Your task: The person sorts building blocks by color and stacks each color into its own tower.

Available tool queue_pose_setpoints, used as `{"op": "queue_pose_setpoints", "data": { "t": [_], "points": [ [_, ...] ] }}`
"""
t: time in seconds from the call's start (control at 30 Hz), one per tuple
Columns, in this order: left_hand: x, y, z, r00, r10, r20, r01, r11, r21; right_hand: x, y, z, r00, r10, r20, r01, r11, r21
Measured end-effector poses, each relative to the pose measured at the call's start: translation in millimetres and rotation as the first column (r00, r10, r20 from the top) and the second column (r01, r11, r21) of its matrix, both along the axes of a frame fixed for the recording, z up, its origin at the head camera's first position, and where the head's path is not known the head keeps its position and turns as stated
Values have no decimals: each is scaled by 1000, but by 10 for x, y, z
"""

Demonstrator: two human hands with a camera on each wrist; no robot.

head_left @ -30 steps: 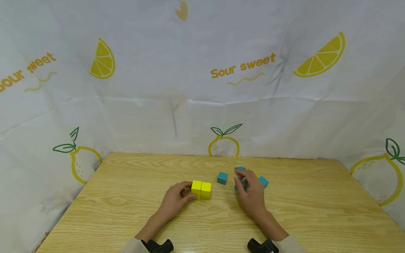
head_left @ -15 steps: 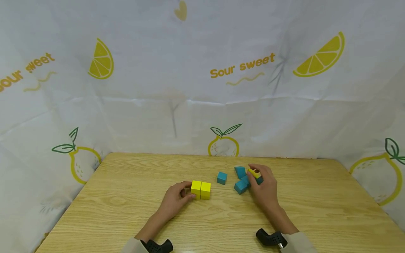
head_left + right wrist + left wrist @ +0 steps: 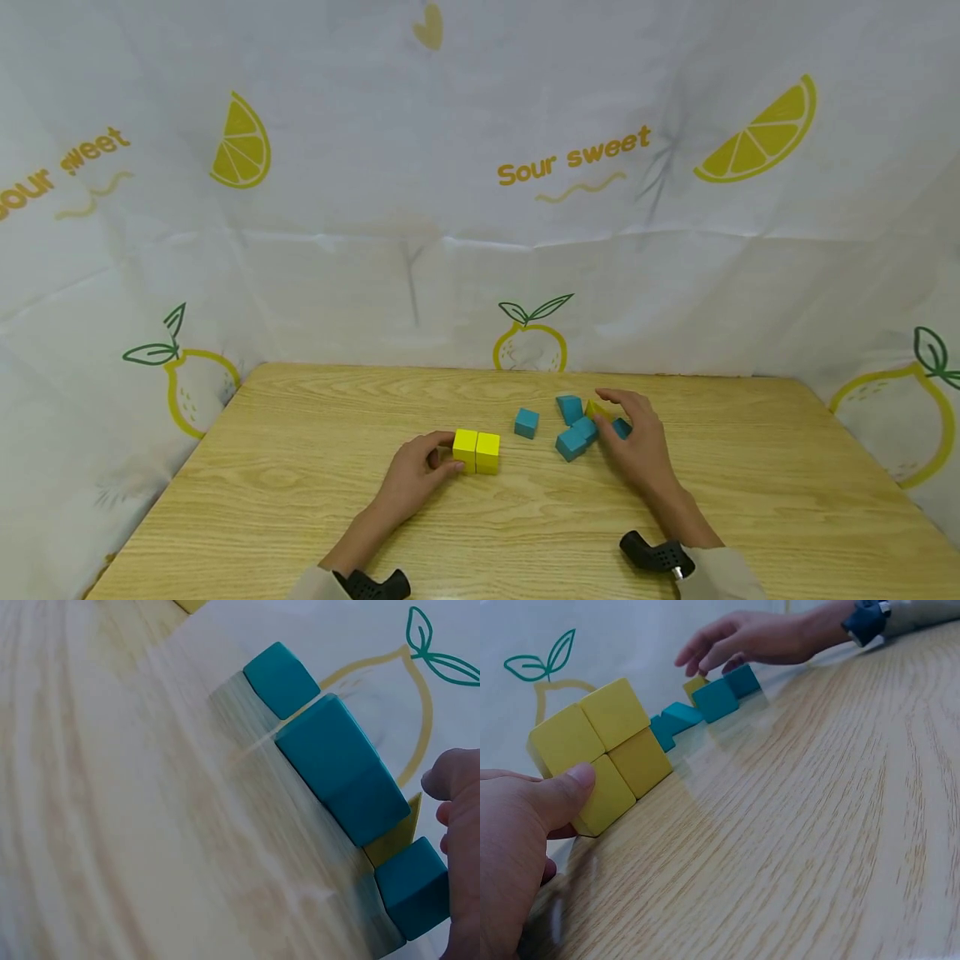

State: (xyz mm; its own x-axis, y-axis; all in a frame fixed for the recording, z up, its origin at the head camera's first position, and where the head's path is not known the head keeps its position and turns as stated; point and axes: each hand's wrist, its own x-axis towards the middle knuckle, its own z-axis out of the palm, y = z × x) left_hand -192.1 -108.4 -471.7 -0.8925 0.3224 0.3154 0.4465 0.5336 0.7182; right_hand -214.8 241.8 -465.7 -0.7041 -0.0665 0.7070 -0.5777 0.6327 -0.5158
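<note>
Two orange "Sour sweet" prints mark the white sheet (image 3: 352, 283). On the wood-grain bench (image 3: 495, 533), my feeds show the left hand (image 3: 411, 475) gripping four stacked yellow cubes (image 3: 486, 454); the right hand (image 3: 637, 443), fingers parted, grasps nothing beside blue angular blocks (image 3: 574, 442).

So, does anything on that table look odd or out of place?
Nothing looks spilled or visibly damaged. One yellow wedge looks misplaced by colour, lying among jumbled blue blocks rather than with the neatly stacked yellow blocks the left hand holds.
</note>
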Motion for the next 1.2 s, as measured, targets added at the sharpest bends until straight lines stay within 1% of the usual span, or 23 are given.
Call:
{"op": "queue_pose_setpoints", "data": {
  "t": [0.17,0.3,0.53,0.67,0.8,1.0,1.2],
  "points": [
    [4,1,2,1000,0,-5,0,1000,-2,4,41,-23,998,14,67,-13,1000,-5],
    [1,-1,-3,1000,-2,-4,2,1000,3,3,67,-41,990,35,135,-33,999,-22],
    [3,2,8,1000,-4,7,4,1000,8,10,95,-50,966,49,254,-43,999,-29],
    [5,4,19,1000,-1,17,1,1000,4,16,88,-44,953,46,299,-40,999,-28],
    [12,6,32,1000,2,18,-2,1000,0,10,83,-40,951,48,306,-41,999,-30],
    [28,3,42,1000,-1,16,1,1000,2,-3,79,-38,965,24,263,-34,999,31],
    [16,3,20,1000,-1,1,1,1000,-3,-16,72,-43,974,4,228,-21,997,74]
  ]
}}
